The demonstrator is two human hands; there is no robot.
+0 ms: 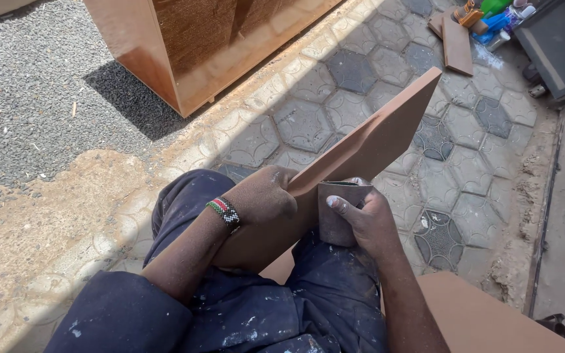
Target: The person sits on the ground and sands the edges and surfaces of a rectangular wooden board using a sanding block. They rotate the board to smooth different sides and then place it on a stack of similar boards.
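While you sit with the brown board (367,147) propped across your lap, your left hand (263,199) is clamped around its lower end, and your right hand (367,219) pinches a folded sheet of sandpaper (336,212) against the edge. By the look of it, you're sanding that edge; the next stroke calls for steady pressure along the length. Farther out lie hexagonal paving stones (354,72), a wooden cabinet (197,46) and a loose plank (457,44).
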